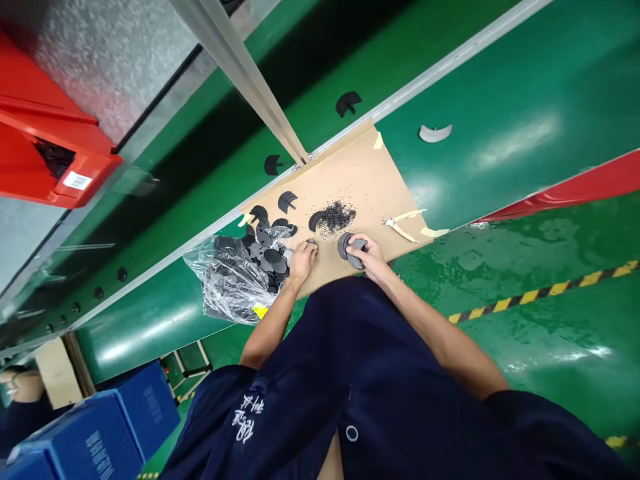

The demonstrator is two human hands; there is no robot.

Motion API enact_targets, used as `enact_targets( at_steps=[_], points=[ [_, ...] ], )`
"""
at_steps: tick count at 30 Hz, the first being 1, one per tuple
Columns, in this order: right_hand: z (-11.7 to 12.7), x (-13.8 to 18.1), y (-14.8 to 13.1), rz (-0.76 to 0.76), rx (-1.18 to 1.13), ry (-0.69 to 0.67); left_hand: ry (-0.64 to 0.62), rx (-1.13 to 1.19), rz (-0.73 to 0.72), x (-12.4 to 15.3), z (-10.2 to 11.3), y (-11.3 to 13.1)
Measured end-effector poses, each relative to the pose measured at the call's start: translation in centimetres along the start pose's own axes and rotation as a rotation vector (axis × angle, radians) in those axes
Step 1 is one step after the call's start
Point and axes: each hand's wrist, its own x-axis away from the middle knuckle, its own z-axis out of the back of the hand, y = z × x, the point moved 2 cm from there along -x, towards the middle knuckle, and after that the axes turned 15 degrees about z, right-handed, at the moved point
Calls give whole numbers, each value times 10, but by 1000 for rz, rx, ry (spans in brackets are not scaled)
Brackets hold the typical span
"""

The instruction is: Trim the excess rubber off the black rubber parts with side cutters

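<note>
My right hand (369,254) is closed around dark grey rounded plastic pieces (357,257), held over the near edge of a cardboard sheet (385,180). My left hand (303,259) rests on the cardboard with its fingers pinched together. A bit of grey shows at those fingertips, too small to name. Just left of it, dark oval discs (275,261) spill from a clear plastic bag (235,280). Beyond my hands lies a heap of small black bits (338,216), with a dark curved piece (316,221) at its left side. Pliers with pale handles (400,223) lie to the right.
A metal post (270,100) rises at the cardboard's far edge. Black fan-shaped pieces (347,103) and a light grey curved piece (435,134) lie on the green surface. A red bin (50,140) stands far left, blue boxes (100,433) lower left. A person's arm (27,387) shows there.
</note>
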Motion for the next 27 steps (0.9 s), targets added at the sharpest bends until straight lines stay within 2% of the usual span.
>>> enact_targets(
  at_steps=[5, 13, 20, 24, 27],
  points=[
    [0, 7, -35, 40, -54, 10, 103, -1, 95, -11, 20, -19],
    [-1, 20, -73, 105, 147, 36, 118, 85, 77, -63, 11, 20],
    [3, 29, -88, 91, 245, 74, 118, 178, 147, -71, 16, 25],
    [4, 26, -96, 113, 243, 98, 174, 211, 169, -55, 43, 29],
    [8, 23, -102, 123, 231, 130, 373, 247, 29, -20, 86, 36]
  ],
)
